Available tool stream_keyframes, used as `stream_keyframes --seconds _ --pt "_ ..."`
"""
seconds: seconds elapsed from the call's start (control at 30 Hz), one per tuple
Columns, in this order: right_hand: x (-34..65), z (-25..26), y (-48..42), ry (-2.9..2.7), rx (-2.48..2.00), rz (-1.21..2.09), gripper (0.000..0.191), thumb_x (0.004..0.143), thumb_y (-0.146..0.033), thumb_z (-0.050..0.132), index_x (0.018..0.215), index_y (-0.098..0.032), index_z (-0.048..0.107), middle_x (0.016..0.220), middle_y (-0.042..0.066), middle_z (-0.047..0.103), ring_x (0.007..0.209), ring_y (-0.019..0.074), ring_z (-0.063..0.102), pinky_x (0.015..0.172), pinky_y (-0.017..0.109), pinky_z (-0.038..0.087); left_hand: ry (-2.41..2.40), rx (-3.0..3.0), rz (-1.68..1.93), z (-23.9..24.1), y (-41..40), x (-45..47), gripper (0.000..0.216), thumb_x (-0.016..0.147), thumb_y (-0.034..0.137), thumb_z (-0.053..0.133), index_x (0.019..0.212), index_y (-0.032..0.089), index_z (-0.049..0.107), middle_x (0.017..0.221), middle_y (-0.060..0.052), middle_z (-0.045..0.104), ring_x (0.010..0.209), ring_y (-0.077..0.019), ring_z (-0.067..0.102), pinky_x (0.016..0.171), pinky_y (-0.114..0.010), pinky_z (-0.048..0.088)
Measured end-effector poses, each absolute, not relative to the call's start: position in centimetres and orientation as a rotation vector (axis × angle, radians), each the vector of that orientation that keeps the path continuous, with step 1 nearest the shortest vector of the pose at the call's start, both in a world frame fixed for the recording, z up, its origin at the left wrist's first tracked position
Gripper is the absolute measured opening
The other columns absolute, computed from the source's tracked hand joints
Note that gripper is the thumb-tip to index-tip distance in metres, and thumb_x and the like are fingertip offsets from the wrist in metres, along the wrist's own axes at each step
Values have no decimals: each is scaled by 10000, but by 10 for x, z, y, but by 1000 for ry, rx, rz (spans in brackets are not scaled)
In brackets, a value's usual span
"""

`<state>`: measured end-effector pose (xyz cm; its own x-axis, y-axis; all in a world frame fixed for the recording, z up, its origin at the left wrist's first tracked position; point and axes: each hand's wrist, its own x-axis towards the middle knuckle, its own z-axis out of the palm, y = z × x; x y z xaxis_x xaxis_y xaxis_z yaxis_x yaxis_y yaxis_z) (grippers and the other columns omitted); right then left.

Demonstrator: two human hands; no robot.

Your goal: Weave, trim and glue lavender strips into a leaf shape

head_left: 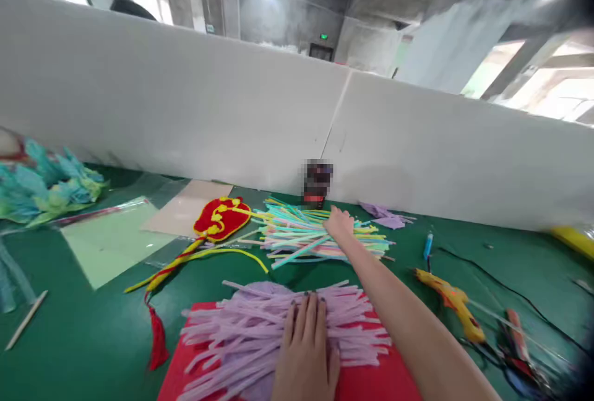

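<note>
My left hand [304,342] lies flat, fingers stretched out, on a spread of light purple pipe cleaners [245,336]. These rest in a loose layer over a red sheet [371,382], with purple material showing beneath. Farther off, my right hand [340,224] reaches onto a pile of pastel pipe cleaners [297,234] in green, yellow, pink and blue. Its fingers look curled down at the pile's far side, closed on pipe cleaners; the fingertips are partly hidden. Left of the pile lies a red fan-shaped piece [223,218] with yellow trim and a red tassel [158,339].
A yellow glue gun [452,302], its black cord [505,293] and pliers [517,339] lie at right. A blurred dark object [317,184] stands against the white partition [208,104]. Green paper [116,240], a wooden stick [26,320] and a turquoise paper bunch [46,181] are at left.
</note>
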<state>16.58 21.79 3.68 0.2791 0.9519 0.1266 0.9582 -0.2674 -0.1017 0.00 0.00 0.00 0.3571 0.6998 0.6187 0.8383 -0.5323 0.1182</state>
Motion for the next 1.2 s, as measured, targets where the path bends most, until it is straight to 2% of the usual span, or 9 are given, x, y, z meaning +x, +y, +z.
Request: stream_keyframes --seconds 0.1,0.2,0.37,0.53,0.7,0.83,0.93,1.07,1.2 --pt "172 41 216 -1880 -2324 -32 319 795 -218 499 1064 -116 637 1099 180 587 1073 313 474 857 431 333 -1375 -2421 -914 1 0 1 480 830 435 431 1195 154 568 1269 -44 576 1185 -233 463 1006 -382 254" --pt "184 52 218 -1996 -2217 88 261 824 -310 501 961 -191 689 1068 102 620 1032 259 503 827 358 354 -1380 -2431 -914 1 -1 1 486 836 425 423 1215 147 550 1282 -53 564 1195 -237 451 1005 -387 261" --pt "210 79 225 -2175 -1997 390 312 825 -431 494 829 -202 707 754 -7 651 717 148 567 643 235 388 -1389 -2456 -907 0 -2 1 493 846 405 418 1246 134 516 1305 -61 542 1208 -232 438 1004 -383 274" --pt "223 97 228 -2170 -1865 463 279 781 -343 563 981 -168 651 800 9 678 694 131 572 646 222 414 -1399 -2480 -902 0 -2 1 493 855 397 417 1266 136 493 1319 -61 529 1214 -230 437 1001 -383 290" --pt "231 102 231 -2172 -1821 426 249 777 -382 557 821 -174 686 754 25 674 690 152 566 630 244 412 -1402 -2477 -906 2 -2 1 497 856 419 417 1260 143 501 1316 -57 533 1205 -227 451 994 -380 305" --pt "235 100 235 -2170 -1830 430 267 800 -373 523 819 -187 714 713 15 675 653 153 561 614 253 412 -1408 -2504 -896 3 -3 1 493 861 402 412 1268 136 492 1325 -66 523 1211 -235 446 987 -388 316" --pt "234 97 236 -2154 -1833 432 270 800 -362 530 856 -181 723 779 33 698 684 168 582 652 271 436 -1414 -2519 -891 3 -3 1 487 863 391 410 1270 135 489 1329 -67 519 1214 -237 444 987 -390 320" --pt "226 98 229 -2122 -1787 410 354 777 -381 577 1059 -190 669 1060 69 665 801 181 594 749 296 460 -1419 -2499 -903 3 -3 1 481 860 390 417 1261 139 502 1319 -60 530 1205 -233 455 984 -385 329" --pt "211 102 214 -2199 -1696 454 366 743 -426 611 1031 -211 678 1107 61 631 841 179 583 800 302 456 -1414 -2488 -904 4 -3 1 483 856 397 419 1255 142 514 1311 -55 539 1200 -228 462 981 -382 343"
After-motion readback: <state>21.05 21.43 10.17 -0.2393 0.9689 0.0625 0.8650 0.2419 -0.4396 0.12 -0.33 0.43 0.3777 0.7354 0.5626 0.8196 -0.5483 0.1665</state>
